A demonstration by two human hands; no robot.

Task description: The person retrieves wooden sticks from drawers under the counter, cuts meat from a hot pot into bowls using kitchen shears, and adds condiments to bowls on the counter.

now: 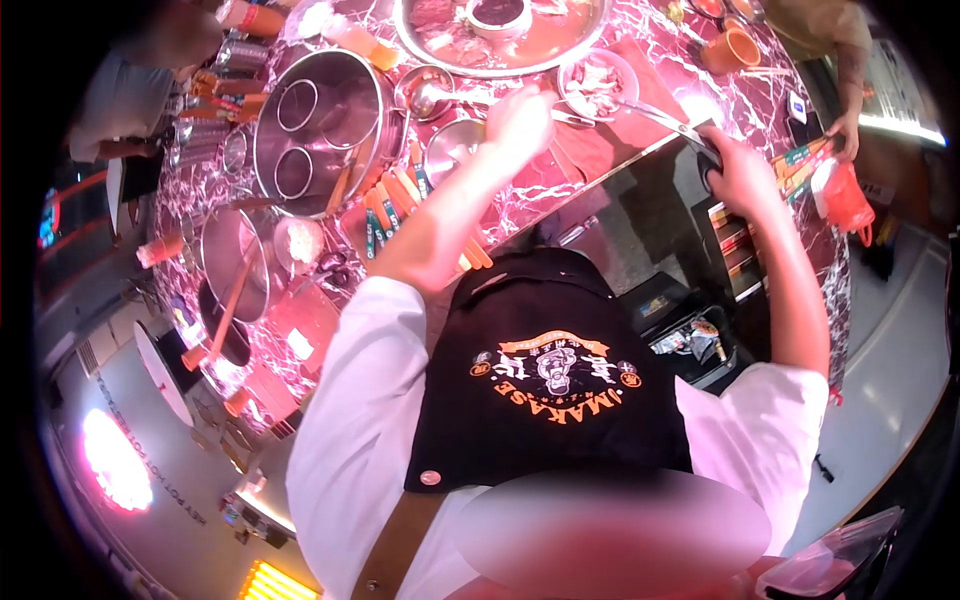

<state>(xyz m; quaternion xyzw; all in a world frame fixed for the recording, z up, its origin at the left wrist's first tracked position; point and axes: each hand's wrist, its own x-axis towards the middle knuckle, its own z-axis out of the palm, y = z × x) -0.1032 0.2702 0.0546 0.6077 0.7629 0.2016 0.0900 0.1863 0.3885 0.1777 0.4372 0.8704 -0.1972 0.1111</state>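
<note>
Apron [550, 360], nearest the viewer, lay below the edge of the marbled table [525, 205]. The right hand [745, 172] was closed around the dark handles of scissors [660, 117], whose blades ran inward over the rim of a bowl [628, 72]. How widely the blades were parted could not be told. The left hand [520, 122] was extended on the opposite side of the bowl, its fingers washed out by glare; whether they were pinched, spread or gripping the metal utensil [572, 118] beside them could not be told. The bowl held pale and reddish pieces [596, 88] and sat between the two hands. Principal hazard, as judged: the blades pointed toward the left hand's side, so a slip across the wet-looking pieces might have nicked a finger. Leverage on the rim could have tilted so small a bowl and spilled its contents. To the left, a ladle [428, 98] lay near the left forearm, where a sweeping sleeve or wrist might have caught its handle. Farther off stood a wide pan [450, 67] of liquid, a splash risk if jolted. Beyond the right hand, another person's hand [848, 135] was near a red bag [848, 198], and a wide elbow movement could have met it
</note>
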